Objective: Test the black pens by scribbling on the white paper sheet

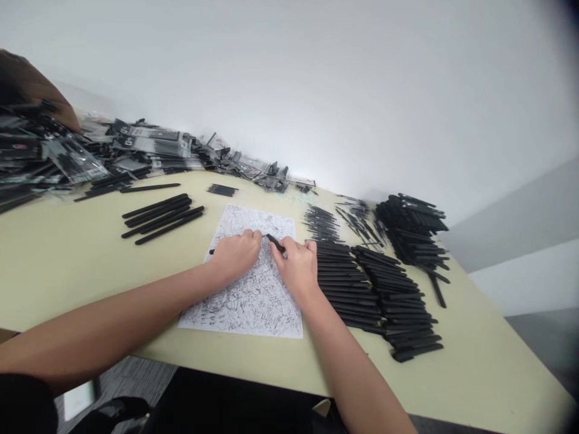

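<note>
Both my hands rest over a white sheet of paper (253, 301) covered in black scribbles on a pale yellow table (67, 265). My left hand (235, 254) is closed around a black pen barrel whose end pokes out at its left side. My right hand (298, 265) pinches a short black pen piece (275, 242) that points toward the left hand. The two hands almost touch above the paper's upper half.
Rows of black pens (375, 295) lie stacked right of the paper, with a taller heap (414, 229) and thin refills (321, 224) behind. Several pens (163, 218) lie at left. Plastic-wrapped packs (90, 157) pile along the back left. Table edge runs close to my body.
</note>
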A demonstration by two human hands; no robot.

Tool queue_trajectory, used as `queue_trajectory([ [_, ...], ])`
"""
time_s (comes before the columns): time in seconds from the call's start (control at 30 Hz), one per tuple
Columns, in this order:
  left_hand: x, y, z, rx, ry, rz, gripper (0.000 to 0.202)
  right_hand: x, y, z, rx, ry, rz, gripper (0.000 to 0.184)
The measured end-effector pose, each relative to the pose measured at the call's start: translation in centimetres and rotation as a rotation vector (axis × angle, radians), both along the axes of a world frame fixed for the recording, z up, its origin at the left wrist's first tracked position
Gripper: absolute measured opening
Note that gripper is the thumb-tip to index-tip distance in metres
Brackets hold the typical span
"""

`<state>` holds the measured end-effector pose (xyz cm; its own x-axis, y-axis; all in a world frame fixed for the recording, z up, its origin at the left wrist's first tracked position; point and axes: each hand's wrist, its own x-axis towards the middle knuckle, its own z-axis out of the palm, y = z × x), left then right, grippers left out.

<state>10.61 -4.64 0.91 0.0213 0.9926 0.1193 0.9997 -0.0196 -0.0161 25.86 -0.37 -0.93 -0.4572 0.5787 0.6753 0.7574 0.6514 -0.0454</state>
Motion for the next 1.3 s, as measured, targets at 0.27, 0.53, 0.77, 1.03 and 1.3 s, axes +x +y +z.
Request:
queue_trajectory([
  [0.27,0.4,-0.1,0.4,-0.049,-0.012,0.013,0.029,-0.7,-0.4,0.3,0.073,-0.087,-0.018,0.030],
  [0.53,1.0,-0.5,1.1,-0.079,-0.007,0.037,0.030,-1.5,-1.0,0.1,0.087,-0.193,-0.015,0.027],
  [0.77,1.5,-0.8,1.7,-0.099,0.010,0.058,0.026,-1.7,-1.2,0.1,0.063,-0.268,0.026,0.024],
  [1.03,1.8,-0.8,1.8,-0.129,0.007,0.088,0.029,-1.9,-1.3,0.0,0.073,-0.269,0.028,0.023],
  [1.3,2.8,-1.1,1.9,-0.120,-0.027,0.039,0.030,-1.8,-0.7,0.1,-0.051,-0.298,-0.036,0.019],
])
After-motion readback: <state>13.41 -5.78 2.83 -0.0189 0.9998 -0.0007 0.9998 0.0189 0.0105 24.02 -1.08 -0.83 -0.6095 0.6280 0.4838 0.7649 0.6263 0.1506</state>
